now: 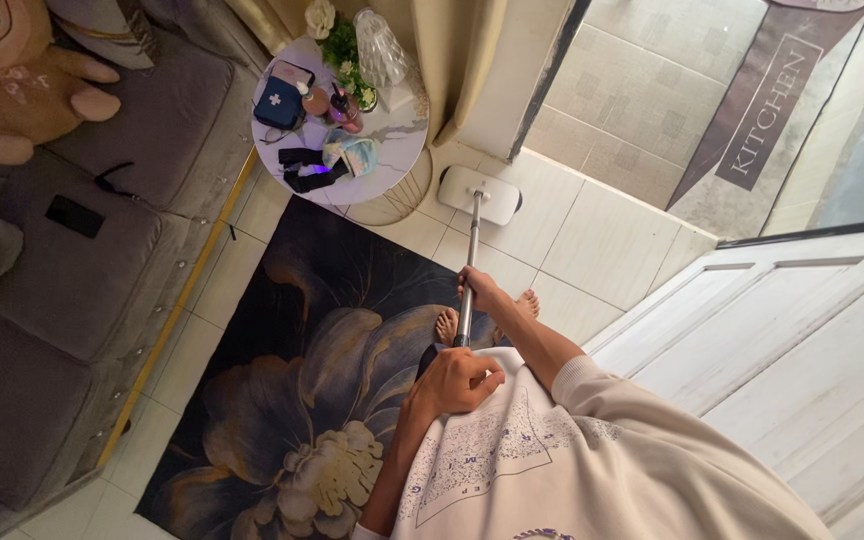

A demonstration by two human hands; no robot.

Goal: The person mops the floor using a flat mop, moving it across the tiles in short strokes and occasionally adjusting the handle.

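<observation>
Both my hands grip the thin silver pole of a flat mop. My left hand is closed around the pole's top end, close to my white printed shirt. My right hand holds the pole lower down, with the arm stretched out. The white rectangular mop head rests flat on the pale floor tiles, just beyond the rug's far edge and next to the round table. My bare feet stand on the rug, under the pole.
A dark rug with a large flower pattern lies underfoot. A round white side table carries a blue pouch, bottles, a plant and small items. A grey sofa with a plush toy lines the left. A white door stands right; a grey mat lies beyond.
</observation>
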